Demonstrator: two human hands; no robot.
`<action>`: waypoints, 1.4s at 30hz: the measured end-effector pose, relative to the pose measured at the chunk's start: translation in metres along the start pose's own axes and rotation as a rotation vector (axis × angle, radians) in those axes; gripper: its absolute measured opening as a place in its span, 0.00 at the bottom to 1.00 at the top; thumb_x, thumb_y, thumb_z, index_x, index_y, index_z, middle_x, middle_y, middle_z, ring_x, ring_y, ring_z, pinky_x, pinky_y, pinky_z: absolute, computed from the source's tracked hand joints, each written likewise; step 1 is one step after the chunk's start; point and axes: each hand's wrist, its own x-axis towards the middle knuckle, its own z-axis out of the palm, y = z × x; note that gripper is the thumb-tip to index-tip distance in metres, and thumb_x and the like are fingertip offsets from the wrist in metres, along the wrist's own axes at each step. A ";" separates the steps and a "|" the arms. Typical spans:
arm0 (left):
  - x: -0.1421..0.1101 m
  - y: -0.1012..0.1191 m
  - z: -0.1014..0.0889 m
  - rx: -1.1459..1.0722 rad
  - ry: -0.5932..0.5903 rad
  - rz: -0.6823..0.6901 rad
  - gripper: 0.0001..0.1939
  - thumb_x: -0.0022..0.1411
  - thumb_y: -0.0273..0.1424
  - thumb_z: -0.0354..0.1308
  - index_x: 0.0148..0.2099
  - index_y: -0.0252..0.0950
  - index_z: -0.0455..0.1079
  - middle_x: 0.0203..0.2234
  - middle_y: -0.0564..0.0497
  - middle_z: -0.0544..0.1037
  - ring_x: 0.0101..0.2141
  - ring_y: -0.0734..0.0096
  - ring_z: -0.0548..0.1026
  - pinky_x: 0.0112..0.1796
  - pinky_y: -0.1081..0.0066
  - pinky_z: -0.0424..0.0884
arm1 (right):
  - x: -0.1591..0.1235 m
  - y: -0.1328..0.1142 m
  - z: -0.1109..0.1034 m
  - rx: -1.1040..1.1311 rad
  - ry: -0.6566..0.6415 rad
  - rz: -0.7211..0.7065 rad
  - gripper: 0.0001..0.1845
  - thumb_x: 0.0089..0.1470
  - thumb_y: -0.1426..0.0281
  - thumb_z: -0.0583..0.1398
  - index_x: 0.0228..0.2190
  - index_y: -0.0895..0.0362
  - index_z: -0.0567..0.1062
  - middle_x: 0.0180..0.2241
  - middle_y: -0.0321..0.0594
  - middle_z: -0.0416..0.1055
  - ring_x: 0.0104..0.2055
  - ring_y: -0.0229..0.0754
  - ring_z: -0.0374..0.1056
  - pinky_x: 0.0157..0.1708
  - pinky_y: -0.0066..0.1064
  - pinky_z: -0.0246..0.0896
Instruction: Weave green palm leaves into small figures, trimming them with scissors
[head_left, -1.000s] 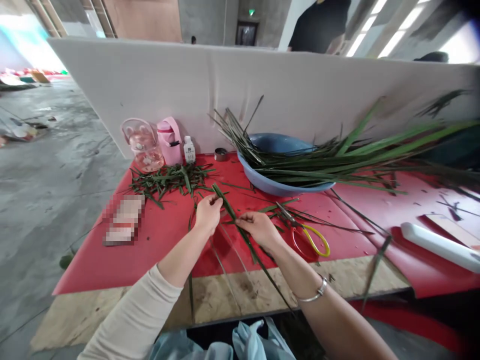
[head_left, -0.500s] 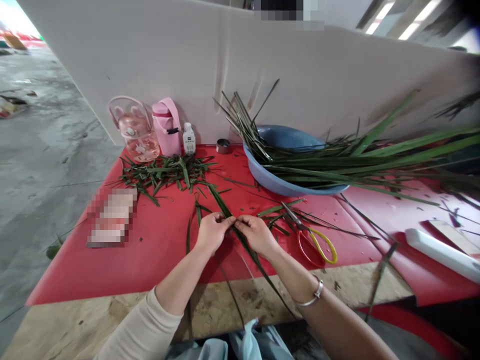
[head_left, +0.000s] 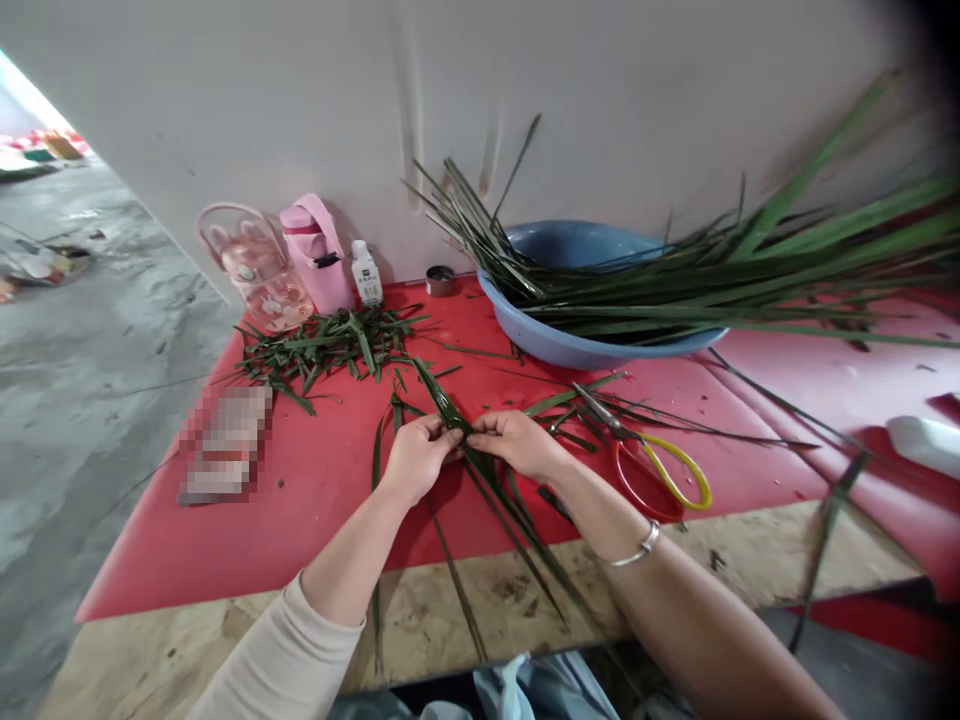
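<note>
A long green leaf strip (head_left: 501, 497) runs diagonally across the red mat (head_left: 315, 500) and over the table's front edge. My left hand (head_left: 415, 455) and my right hand (head_left: 516, 440) meet at its upper part, both pinching it with closed fingers. A silver bangle (head_left: 637, 547) circles my right wrist. Scissors (head_left: 654, 458) with red and yellow handles lie just right of my right hand. A pile of cut green leaf pieces (head_left: 326, 345) lies behind my left hand.
A blue basin (head_left: 577, 345) holding several long green leaves (head_left: 750, 290) stands at the back. By the white partition (head_left: 300, 110) are a clear pink-handled jug (head_left: 259, 265), a pink flask (head_left: 319, 255), a small white bottle (head_left: 366, 275) and a small tin (head_left: 439, 281). A white object (head_left: 926, 442) lies far right.
My hands came together on the leaf strip and now pinch it closer together. The view tilted down and shifted slightly, so the room behind the partition is out of sight.
</note>
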 end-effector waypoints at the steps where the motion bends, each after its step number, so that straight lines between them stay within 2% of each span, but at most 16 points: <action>1: 0.000 0.000 0.001 -0.010 -0.017 0.008 0.12 0.42 0.33 0.65 0.29 0.33 0.70 0.22 0.55 0.70 0.25 0.77 0.69 0.31 0.74 0.70 | 0.000 0.001 -0.002 0.026 -0.013 -0.003 0.13 0.42 0.62 0.61 0.24 0.61 0.72 0.16 0.29 0.61 0.17 0.29 0.54 0.18 0.22 0.47; 3: 0.000 0.000 0.003 -0.040 -0.031 0.035 0.14 0.42 0.33 0.65 0.34 0.34 0.70 0.24 0.55 0.72 0.26 0.77 0.70 0.32 0.74 0.70 | 0.000 0.002 -0.006 0.044 0.004 -0.019 0.12 0.42 0.63 0.60 0.26 0.61 0.73 0.17 0.30 0.63 0.18 0.30 0.54 0.19 0.23 0.48; 7: -0.001 -0.001 0.011 -0.010 0.051 0.096 0.19 0.44 0.34 0.64 0.40 0.37 0.68 0.26 0.55 0.71 0.26 0.78 0.70 0.30 0.74 0.71 | -0.002 0.002 -0.003 -0.126 0.188 -0.148 0.08 0.42 0.67 0.60 0.22 0.60 0.72 0.16 0.30 0.63 0.19 0.30 0.54 0.20 0.23 0.47; 9: -0.004 -0.001 0.014 0.054 0.068 0.084 0.17 0.45 0.37 0.64 0.37 0.35 0.68 0.26 0.54 0.70 0.25 0.78 0.69 0.28 0.74 0.71 | -0.004 0.000 0.001 -0.245 0.255 -0.238 0.05 0.42 0.70 0.58 0.22 0.60 0.72 0.16 0.30 0.63 0.19 0.30 0.55 0.20 0.22 0.47; 12: -0.008 0.000 0.015 0.112 0.082 0.017 0.17 0.43 0.39 0.64 0.30 0.32 0.67 0.22 0.54 0.69 0.22 0.79 0.68 0.25 0.76 0.70 | -0.006 -0.002 0.006 -0.285 0.265 -0.331 0.05 0.43 0.73 0.56 0.23 0.60 0.73 0.18 0.30 0.64 0.21 0.30 0.56 0.22 0.22 0.49; 14: -0.009 0.001 0.014 0.104 0.128 0.012 0.17 0.41 0.39 0.65 0.26 0.31 0.65 0.19 0.55 0.68 0.20 0.81 0.67 0.25 0.77 0.69 | -0.006 -0.001 0.006 -0.206 0.204 -0.332 0.05 0.41 0.73 0.57 0.25 0.60 0.71 0.19 0.30 0.64 0.22 0.31 0.57 0.23 0.22 0.51; 18: -0.006 0.000 0.010 0.009 0.213 0.132 0.18 0.40 0.39 0.65 0.27 0.32 0.66 0.18 0.56 0.69 0.20 0.81 0.67 0.25 0.77 0.69 | -0.007 0.001 0.003 -0.091 0.096 -0.305 0.14 0.36 0.77 0.58 0.32 0.60 0.68 0.22 0.30 0.65 0.24 0.31 0.60 0.24 0.22 0.55; 21: -0.002 0.001 0.007 -0.090 0.188 0.202 0.18 0.38 0.38 0.66 0.28 0.31 0.66 0.20 0.56 0.70 0.21 0.80 0.68 0.28 0.75 0.69 | -0.016 -0.005 0.000 -0.219 0.161 -0.295 0.14 0.36 0.80 0.56 0.31 0.60 0.68 0.21 0.31 0.67 0.24 0.33 0.62 0.23 0.22 0.55; 25: -0.002 0.009 0.003 -0.219 0.170 0.241 0.17 0.37 0.34 0.67 0.28 0.32 0.67 0.21 0.56 0.70 0.23 0.81 0.69 0.29 0.76 0.69 | -0.042 -0.021 -0.001 -0.551 0.361 -0.278 0.18 0.35 0.83 0.55 0.31 0.58 0.72 0.25 0.35 0.72 0.28 0.37 0.68 0.28 0.24 0.57; 29: -0.005 0.014 0.003 -0.277 0.105 0.187 0.15 0.38 0.28 0.66 0.31 0.32 0.69 0.23 0.54 0.72 0.23 0.80 0.70 0.24 0.79 0.67 | -0.064 -0.030 0.001 -0.934 0.590 -0.230 0.13 0.41 0.79 0.56 0.30 0.55 0.75 0.28 0.40 0.75 0.32 0.43 0.69 0.31 0.29 0.56; 31: -0.006 0.014 0.005 -0.315 0.068 0.164 0.13 0.40 0.26 0.64 0.31 0.33 0.68 0.24 0.54 0.73 0.23 0.79 0.71 0.24 0.80 0.67 | -0.066 -0.029 0.005 -1.032 0.688 -0.186 0.12 0.44 0.78 0.55 0.29 0.54 0.75 0.28 0.42 0.75 0.32 0.45 0.69 0.29 0.30 0.55; 33: -0.007 0.014 0.007 -0.366 0.072 0.167 0.10 0.42 0.25 0.62 0.31 0.34 0.67 0.23 0.54 0.72 0.23 0.80 0.71 0.24 0.80 0.67 | -0.063 -0.027 0.010 -1.014 0.744 -0.188 0.12 0.46 0.77 0.54 0.31 0.53 0.75 0.28 0.41 0.75 0.31 0.44 0.69 0.28 0.29 0.55; 36: -0.006 0.015 0.008 -0.459 0.109 0.165 0.07 0.46 0.25 0.58 0.31 0.35 0.65 0.24 0.54 0.73 0.25 0.78 0.72 0.26 0.78 0.69 | -0.055 -0.020 0.019 -0.921 0.784 -0.279 0.10 0.49 0.75 0.53 0.32 0.54 0.73 0.29 0.39 0.74 0.32 0.42 0.69 0.30 0.28 0.56; 39: -0.003 0.016 0.006 -0.528 0.147 0.135 0.02 0.50 0.25 0.54 0.28 0.35 0.64 0.22 0.53 0.73 0.27 0.74 0.74 0.30 0.73 0.71 | -0.052 -0.013 0.025 -0.876 0.781 -0.325 0.09 0.52 0.71 0.52 0.30 0.56 0.72 0.29 0.40 0.73 0.32 0.42 0.68 0.32 0.28 0.57; 42: -0.001 0.016 0.006 -0.559 0.181 0.102 0.04 0.52 0.24 0.52 0.26 0.35 0.64 0.19 0.54 0.71 0.23 0.75 0.72 0.31 0.71 0.72 | -0.052 -0.006 0.025 -0.912 0.752 -0.327 0.11 0.55 0.69 0.51 0.30 0.57 0.72 0.29 0.41 0.73 0.32 0.42 0.68 0.32 0.29 0.57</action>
